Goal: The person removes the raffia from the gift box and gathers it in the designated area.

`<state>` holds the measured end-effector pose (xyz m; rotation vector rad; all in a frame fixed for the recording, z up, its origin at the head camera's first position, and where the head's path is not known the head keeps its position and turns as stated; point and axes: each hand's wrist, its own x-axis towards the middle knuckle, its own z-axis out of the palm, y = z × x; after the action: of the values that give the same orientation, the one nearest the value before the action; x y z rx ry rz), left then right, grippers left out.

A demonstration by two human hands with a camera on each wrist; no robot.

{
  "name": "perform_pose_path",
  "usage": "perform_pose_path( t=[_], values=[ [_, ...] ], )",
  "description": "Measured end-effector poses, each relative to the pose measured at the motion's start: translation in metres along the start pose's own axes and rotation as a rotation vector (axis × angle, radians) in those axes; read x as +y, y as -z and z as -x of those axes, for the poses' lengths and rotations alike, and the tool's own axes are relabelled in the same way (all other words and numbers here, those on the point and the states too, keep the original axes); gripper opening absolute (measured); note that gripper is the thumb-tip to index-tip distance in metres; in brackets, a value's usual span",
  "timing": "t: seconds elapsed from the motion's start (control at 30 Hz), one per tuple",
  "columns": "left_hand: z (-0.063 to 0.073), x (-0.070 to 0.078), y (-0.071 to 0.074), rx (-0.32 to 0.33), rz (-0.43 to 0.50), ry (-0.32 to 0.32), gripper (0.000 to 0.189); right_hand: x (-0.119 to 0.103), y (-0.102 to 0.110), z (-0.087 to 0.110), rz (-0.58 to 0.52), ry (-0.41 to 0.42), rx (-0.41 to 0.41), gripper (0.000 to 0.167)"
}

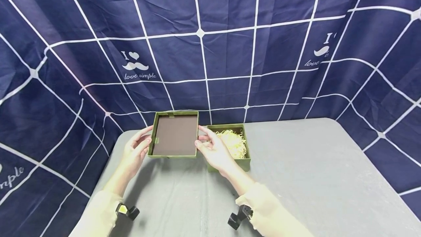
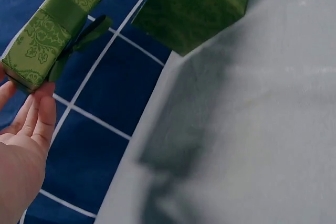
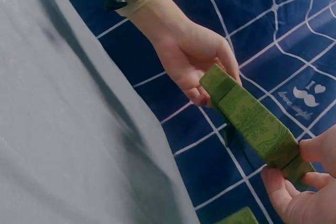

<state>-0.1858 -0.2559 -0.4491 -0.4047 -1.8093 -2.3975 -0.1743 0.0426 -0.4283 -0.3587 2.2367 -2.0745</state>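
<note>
1. Far left of the head view, I'm seeing navy cloth (image 1: pixel 98 60) with white grid lines, and it runs right across the back too. Moustache and "love simple" prints on it, lol.
2. Left of centre, lower half: the person's left hand (image 1: pixel 134 153), thumb and fingers pinching the left edge of a green lid (image 1: pixel 177 134). Cream sleeve (image 1: pixel 98 207) below, black gadget (image 1: pixel 133 213) strapped on.
3. The lid's just left of centre, held up off the worktop (image 1: pixel 296 164), its brown inside facing the head camera. Upper left of the left wrist view, a dark green ribbon (image 2: pixel 93 34) dangles from it.
4. Around centre, the right hand (image 1: pixel 214 152) pinches the lid's right edge.
5. Right of that, partly behind that hand, a green box (image 1: pixel 244 164) sits on the grey worktop, pale yellow shreds (image 1: pixel 235 144) inside.
</note>
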Motion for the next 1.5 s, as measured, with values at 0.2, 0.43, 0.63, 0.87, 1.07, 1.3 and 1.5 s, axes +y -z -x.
perform_pose_path(
  t=[0.2, 0.43, 0.63, 0.87, 1.07, 1.3, 1.5],
  values=[
    [0.011, -0.005, 0.015, -0.021, -0.02, 0.018, 0.043, 0.009, -0.019, 0.004, -0.069, -0.004, 0.025, 0.054],
    [0.017, -0.012, 0.026, -0.04, 0.016, -0.001, 0.045, 0.02, -0.043, 0.011, -0.14, 0.008, 0.061, 0.056],
    [0.016, -0.026, 0.034, 0.005, 0.002, 0.056, 0.041, 0.034, -0.063, 0.014, 0.0, 0.009, 0.132, 0.056],
    [0.019, -0.039, 0.043, 0.038, -0.036, 0.159, 0.039, 0.049, -0.075, 0.015, 0.151, 0.016, 0.088, 0.059],
    [0.02, -0.042, 0.047, 0.072, -0.08, 0.231, 0.038, 0.064, -0.075, 0.007, 0.165, -0.053, 0.085, 0.06],
    [0.014, -0.043, 0.047, 0.123, -0.308, 0.341, 0.05, 0.077, -0.072, -0.003, 0.187, -0.041, 0.082, 0.057],
    [0.013, -0.047, 0.049, 0.118, -0.474, 0.335, 0.05, 0.083, -0.074, -0.009, 0.254, -0.025, 0.067, 0.053]
  ],
)
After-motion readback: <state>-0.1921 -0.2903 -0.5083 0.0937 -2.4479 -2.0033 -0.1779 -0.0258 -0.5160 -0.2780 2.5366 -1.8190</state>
